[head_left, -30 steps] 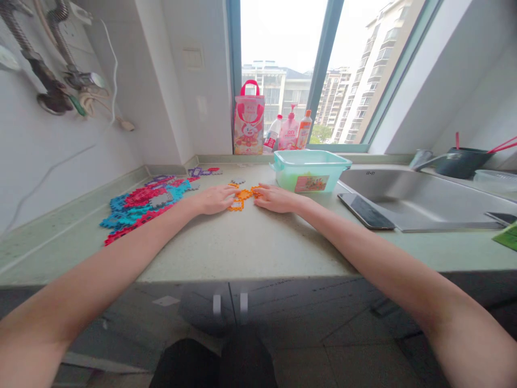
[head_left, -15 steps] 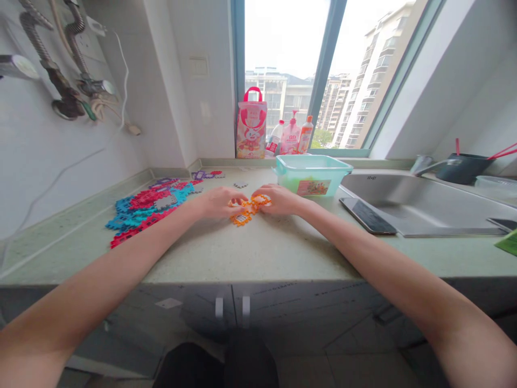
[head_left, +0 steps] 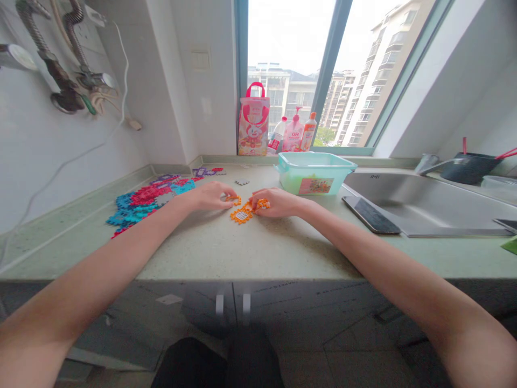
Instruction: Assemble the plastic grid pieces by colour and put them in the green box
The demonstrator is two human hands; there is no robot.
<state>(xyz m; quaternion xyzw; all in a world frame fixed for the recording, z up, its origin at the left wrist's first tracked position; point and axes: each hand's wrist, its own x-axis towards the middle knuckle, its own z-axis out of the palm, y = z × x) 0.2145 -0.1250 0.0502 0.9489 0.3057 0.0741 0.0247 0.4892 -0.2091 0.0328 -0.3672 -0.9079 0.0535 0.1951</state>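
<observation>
Both my hands rest on the pale green counter (head_left: 242, 248) around a small cluster of orange puzzle tiles (head_left: 242, 214). My left hand (head_left: 212, 195) pinches one orange tile at its fingertips. My right hand (head_left: 273, 202) has its fingers curled over other orange tiles, one of them peeking out by the knuckles. One joined orange tile with a white label lies flat between the hands. A heap of blue, red and purple tiles (head_left: 141, 205) spreads out to the left of my left arm.
A teal plastic tub (head_left: 315, 172) stands behind my right hand. A phone (head_left: 370, 214) lies at the edge of the steel sink (head_left: 428, 205). A pink bag (head_left: 253, 126) and several bottles (head_left: 294, 132) stand on the window sill. Pipes hang on the left wall.
The hands lifted the orange tiles slightly half a second ago and have lowered them to the counter. The left hand's pinch has drawn a little apart from the right hand.
</observation>
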